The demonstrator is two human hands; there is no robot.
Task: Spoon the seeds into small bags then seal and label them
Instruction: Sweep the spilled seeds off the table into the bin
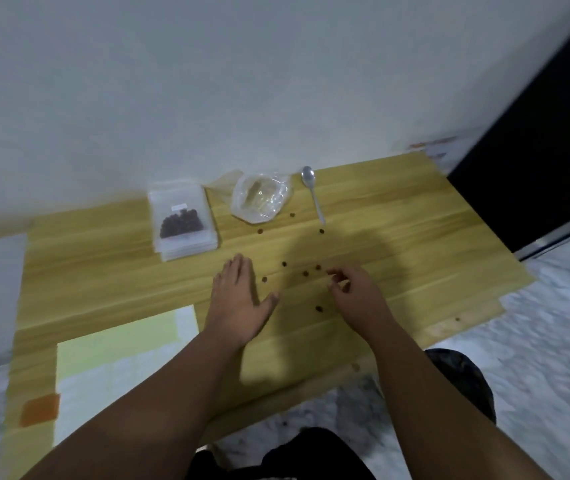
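Observation:
Several dark seeds (284, 264) lie scattered on the wooden table (103, 271). My left hand (238, 299) rests flat on the table with straight fingers, left of the seeds. My right hand (354, 292) hovers over the seeds with fingers curled toward the thumb; whether it pinches a seed I cannot tell. A stack of small clear bags (184, 225), the top one holding dark seeds and bearing a white label, sits at the back. A crumpled clear plastic bag (261, 197) lies beside it. A metal spoon (313, 192) lies to its right.
A pale yellow and white sheet (120, 368) lies on the table's near left, with an orange patch (39, 410) beside it. A white wall runs behind the table. Marble floor (536, 341) and a dark doorway (553, 133) are on the right.

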